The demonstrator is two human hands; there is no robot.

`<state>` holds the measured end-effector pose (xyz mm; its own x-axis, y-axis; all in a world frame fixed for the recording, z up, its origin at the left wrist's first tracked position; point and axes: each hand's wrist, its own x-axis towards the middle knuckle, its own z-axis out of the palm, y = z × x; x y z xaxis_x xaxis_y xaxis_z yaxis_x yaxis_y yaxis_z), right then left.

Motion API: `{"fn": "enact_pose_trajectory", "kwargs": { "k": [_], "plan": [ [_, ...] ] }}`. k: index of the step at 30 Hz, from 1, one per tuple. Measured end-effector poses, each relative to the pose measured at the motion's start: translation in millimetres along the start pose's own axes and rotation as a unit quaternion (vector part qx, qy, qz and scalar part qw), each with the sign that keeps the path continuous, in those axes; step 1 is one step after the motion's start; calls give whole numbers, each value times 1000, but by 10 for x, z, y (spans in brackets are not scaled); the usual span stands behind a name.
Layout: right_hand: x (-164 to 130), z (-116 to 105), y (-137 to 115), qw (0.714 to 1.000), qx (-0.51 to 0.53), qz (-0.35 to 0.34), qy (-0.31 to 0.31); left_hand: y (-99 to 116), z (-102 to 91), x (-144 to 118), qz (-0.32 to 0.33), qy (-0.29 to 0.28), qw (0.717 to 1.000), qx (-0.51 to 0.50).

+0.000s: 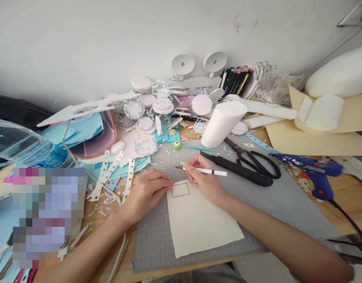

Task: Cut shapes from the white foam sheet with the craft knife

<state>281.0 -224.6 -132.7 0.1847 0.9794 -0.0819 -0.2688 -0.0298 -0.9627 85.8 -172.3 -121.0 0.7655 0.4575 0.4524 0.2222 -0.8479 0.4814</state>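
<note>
A cream sheet of paper (203, 228) lies on the grey cutting mat (151, 247), with a small dark-outlined rectangle (181, 190) drawn near its top edge. My left hand (153, 190) is closed at the sheet's upper left corner, thumb and fingertips together on the paper beside the outline. In my right hand (203, 177) is a white-handled craft knife (219, 173), held like a pen just above the sheet's top edge. Its dark pointed tip is directed left, apart from the paper. The fingers' undersides are hidden.
Right of my hands lie a black utility knife (242, 169), black scissors (260, 159) and a blue glue gun (319, 173). A white roll (223, 124) stands behind them. Left are a water bottle (30, 143), punched strips (129, 179) and a white cable (119, 243). A green punch (176, 145) sits ahead.
</note>
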Motion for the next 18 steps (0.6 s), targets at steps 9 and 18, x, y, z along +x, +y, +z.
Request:
{"fn": "enact_pose_trajectory", "kwargs": {
  "k": [9,18],
  "plan": [
    [11,-14,9,1000,-12,2,-4,-6,-21,-4,23,-11,999,30],
    [12,-30,19,1000,-21,1,-14,-6,-47,-9,50,-21,995,89]
  ]
}}
